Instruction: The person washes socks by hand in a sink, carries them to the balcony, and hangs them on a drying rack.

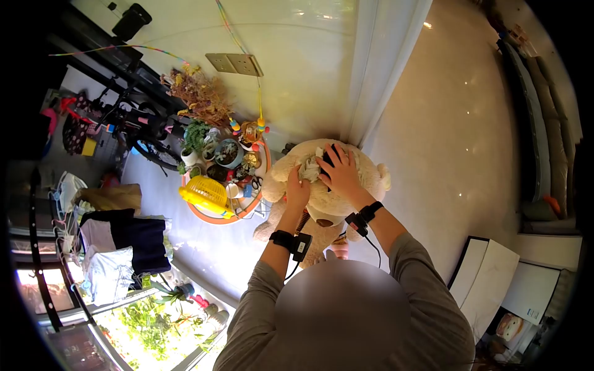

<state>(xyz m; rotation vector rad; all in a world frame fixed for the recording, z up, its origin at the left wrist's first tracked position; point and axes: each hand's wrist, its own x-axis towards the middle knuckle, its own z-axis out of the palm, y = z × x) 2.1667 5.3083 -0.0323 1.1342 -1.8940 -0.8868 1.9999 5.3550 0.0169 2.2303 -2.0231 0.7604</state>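
A large beige teddy bear (362, 157) is in front of me, its brown nose (324, 222) pointing my way. Pale crumpled fabric (311, 167) lies on top of its head. My left hand (298, 190) is at the near-left edge of this fabric, thumb and fingers curled at it; the exact grip is partly hidden. Over a dark piece (326, 162) beside the fabric, my right hand (341, 175) lies with its fingers spread, pressing on the bear's head. What the dark piece is, I cannot make out. Both wrists wear black straps with small boxes.
Left of the bear stands a round orange-rimmed table (210, 219) with potted plants (229, 152), a yellow fan (205, 193) and dried flowers (201, 96). A bicycle (154, 148) and hanging clothes (124, 241) are farther left. A white cabinet (489, 269) stands at the right.
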